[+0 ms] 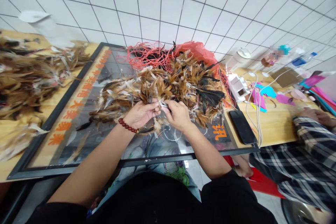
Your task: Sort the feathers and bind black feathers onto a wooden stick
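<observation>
Tuft (pixel 159 92): mid-scene over the glass, its white-bound base between both hands' fingertips, plumes pointing away from the person. It could fan apart if the pinch slackened.
Left heap (pixel 39 70): piled on the table (pixel 279 122), outside the frame. Its loose edge could shed feathers if a forearm brushed it.
Frame (pixel 39 173): dark rim around the glass. Smooth glass could let light feathers slide off its near edge.
Bracelet (pixel 128 126): beads on the left wrist, close to the feathers. They could snag quills if the wrist dipped.
Left hand (pixel 143 113): nearly closed, thumb and fingertips pinching near the tuft's base. Squeezing too hard could bend the quills.
Red strings (pixel 152 56): tangled behind the main heap. Lifting a feather from there could drag a strand along.
White strip (pixel 163 104): between the fingertips. Uneven tension could leave it loose; whether it is knotted, I cannot tell.
Right hand (pixel 180 115): narrow pinch at the strip. A slip here could undo the wrap.
Main heap (pixel 181 84): just beyond the fingers. Plumes so near could get caught in the binding.
Phone (pixel 243 127): on the right rim, beside the cable (pixel 259 119). A tug or elbow could shift it.
</observation>
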Available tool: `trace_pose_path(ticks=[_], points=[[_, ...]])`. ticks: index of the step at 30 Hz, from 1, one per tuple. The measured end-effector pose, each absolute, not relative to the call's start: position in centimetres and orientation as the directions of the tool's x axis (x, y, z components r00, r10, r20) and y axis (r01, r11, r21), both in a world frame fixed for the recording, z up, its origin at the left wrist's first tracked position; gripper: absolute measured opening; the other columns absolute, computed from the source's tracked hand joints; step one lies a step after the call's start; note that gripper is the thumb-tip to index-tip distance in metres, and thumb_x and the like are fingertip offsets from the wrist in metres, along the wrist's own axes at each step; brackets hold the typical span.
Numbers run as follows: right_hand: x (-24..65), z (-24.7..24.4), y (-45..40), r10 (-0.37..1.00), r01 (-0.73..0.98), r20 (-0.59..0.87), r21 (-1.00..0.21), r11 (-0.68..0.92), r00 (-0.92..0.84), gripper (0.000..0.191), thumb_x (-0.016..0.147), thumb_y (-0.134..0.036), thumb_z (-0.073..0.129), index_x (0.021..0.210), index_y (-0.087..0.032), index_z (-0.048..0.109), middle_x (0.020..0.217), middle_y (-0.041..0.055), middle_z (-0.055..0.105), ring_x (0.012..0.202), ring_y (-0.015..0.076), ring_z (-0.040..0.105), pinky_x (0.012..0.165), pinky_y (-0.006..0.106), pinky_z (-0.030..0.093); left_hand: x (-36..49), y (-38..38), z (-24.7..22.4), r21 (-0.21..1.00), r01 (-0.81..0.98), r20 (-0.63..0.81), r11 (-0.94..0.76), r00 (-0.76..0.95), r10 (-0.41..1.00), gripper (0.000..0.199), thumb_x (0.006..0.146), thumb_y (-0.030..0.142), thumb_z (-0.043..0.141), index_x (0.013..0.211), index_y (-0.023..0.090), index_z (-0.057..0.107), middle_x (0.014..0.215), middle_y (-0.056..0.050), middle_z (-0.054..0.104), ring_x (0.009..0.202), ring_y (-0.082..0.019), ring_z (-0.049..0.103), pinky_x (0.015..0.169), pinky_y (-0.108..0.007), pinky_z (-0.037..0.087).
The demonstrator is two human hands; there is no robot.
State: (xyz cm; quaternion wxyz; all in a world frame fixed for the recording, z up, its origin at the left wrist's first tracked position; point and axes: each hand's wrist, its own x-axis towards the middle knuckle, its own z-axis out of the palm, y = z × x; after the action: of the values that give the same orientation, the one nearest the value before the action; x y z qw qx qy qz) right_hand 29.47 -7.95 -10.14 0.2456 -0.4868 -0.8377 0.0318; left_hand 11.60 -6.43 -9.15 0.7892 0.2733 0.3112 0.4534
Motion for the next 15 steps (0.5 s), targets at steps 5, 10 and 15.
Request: trace_pose_path(ticks=[5, 10, 15], points=[[29.49, -10.16, -7.87, 0.836, 0.799, 0.363, -0.298, 0.523, -0.412, 0.034, 0.101, -0.038, 0.038, 0.115, -0.018, 0.061, 0.108, 0.0101, 0.072, 0.094, 0.0192, 0.065, 0.078, 0.030, 0.038, 11.62, -6.54, -9.08, 0.719, -0.535, -0.246, 0.443, 0.401, 0.882, 0.021, 0.065, 0.012, 0.084, 0.078, 0.010, 0.068, 0.064, 0.000, 0.061, 0.060, -0.009, 0.057, 0.061, -0.023, 0.053], [29.40, -10.14, -7.87, 0.838, 0.794, 0.353, -0.308, 0.524, -0.416, 0.033, 0.102, -0.038, 0.037, 0.111, -0.018, 0.061, 0.104, 0.0090, 0.073, 0.091, 0.0181, 0.065, 0.077, 0.030, 0.036, 11.58, -6.50, -9.15, 0.709, -0.542, -0.252, 0.452, 0.404, 0.880, 0.021, 0.064, 0.012, 0.084, 0.077, 0.009, 0.068, 0.064, -0.001, 0.061, 0.059, -0.009, 0.056, 0.060, -0.023, 0.053], [29.42, -10.16, -7.84, 0.837, 0.799, 0.358, -0.296, 0.523, -0.415, 0.033, 0.102, -0.037, 0.035, 0.103, -0.018, 0.063, 0.091, 0.0074, 0.073, 0.083, 0.0173, 0.065, 0.074, 0.029, 0.034, 11.65, -6.57, -9.02, 0.701, -0.546, -0.266, 0.459, 0.397, 0.878, 0.023, 0.063, 0.010, 0.085, 0.077, 0.009, 0.067, 0.065, -0.001, 0.061, 0.059, -0.009, 0.056, 0.061, -0.024, 0.052]])
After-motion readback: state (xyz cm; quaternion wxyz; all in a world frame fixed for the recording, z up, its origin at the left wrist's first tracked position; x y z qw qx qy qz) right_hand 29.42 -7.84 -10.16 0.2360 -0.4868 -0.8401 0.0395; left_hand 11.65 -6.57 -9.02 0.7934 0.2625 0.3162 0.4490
